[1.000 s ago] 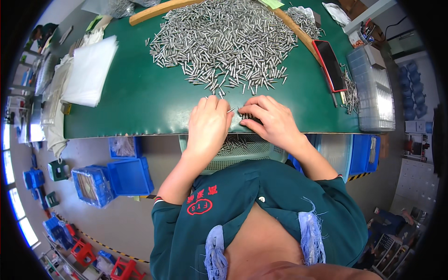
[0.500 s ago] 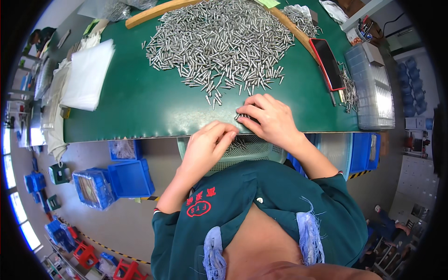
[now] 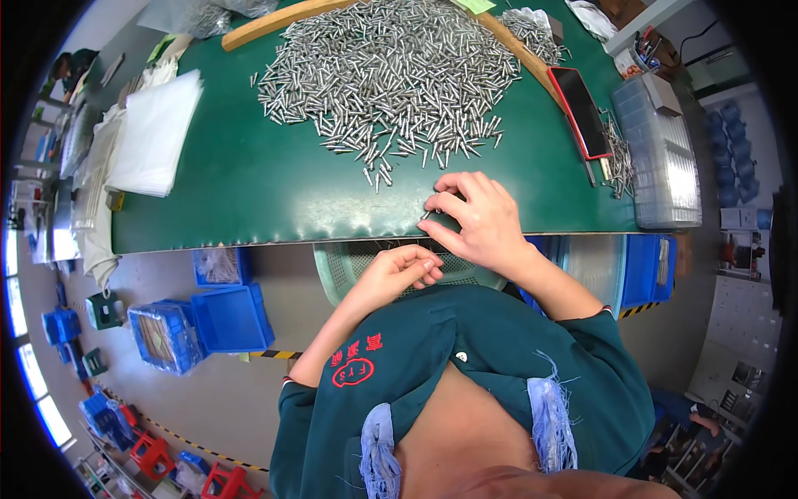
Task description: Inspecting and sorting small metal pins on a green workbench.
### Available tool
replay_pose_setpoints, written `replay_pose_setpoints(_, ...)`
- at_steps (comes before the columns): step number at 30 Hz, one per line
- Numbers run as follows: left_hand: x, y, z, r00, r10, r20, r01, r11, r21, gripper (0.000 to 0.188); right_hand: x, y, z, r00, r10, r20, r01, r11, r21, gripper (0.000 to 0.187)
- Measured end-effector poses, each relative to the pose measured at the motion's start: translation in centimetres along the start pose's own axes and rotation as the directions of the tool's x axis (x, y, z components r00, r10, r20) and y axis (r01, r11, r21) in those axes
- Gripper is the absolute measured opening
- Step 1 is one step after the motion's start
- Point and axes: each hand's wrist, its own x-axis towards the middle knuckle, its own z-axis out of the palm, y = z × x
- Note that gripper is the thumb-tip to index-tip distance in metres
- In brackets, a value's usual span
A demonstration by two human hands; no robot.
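Note:
A large heap of small, shiny, pointed metal pins (image 3: 391, 75) covers the far middle of the green table (image 3: 241, 183). Close to the table's front edge, my right hand (image 3: 478, 218) is closed, with a few of these pins between thumb and fingertips, mostly hidden by the fingers. My left hand (image 3: 397, 273) is below the edge, over a pale green perforated plastic basket (image 3: 330, 279). Its fingers are curled inward, and whatever they hold, if anything, is hidden. Part of the basket's inside is covered by my hands.
Curved wooden strips (image 3: 278, 25) border the heap. On the right lie a red-edged phone (image 3: 582, 112), more loose metal pieces (image 3: 617, 158) and clear plastic boxes (image 3: 665, 158). White sheets (image 3: 158, 133) lie at the left. Blue crates (image 3: 233, 318) stand on the floor.
My left hand has dropped from the table edge toward me, over the basket, and its fingers have curled. My right hand has shifted only slightly and stays at the edge.

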Motion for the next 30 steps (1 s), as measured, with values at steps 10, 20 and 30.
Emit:
replay_pose_setpoints(10, -1.4, 6.1, 0.9, 0.905, 0.364, -0.219, -0.177, 0.793, 0.584, 0.016, -0.5, 0.5, -2.1, 0.992, 0.027, 0.122, -0.029, 0.999, 0.017, 0.031)
replay_pose_setpoints(20, 1.7, 6.3, 1.3, 0.733, 0.657, -0.175, 0.019, 0.238, 0.971, 0.014, -0.5, 0.5, -1.5, 0.992, 0.039, 0.122, -0.043, 0.999, 0.03, 0.029)
replay_pose_setpoints(30, -1.4, 6.4, 0.5, 0.954, 0.229, -0.195, -0.103, 0.857, 0.505, 0.017, 0.0, 0.6, -0.5, 0.998, -0.034, 0.051, 0.037, 0.998, -0.048, 0.018)
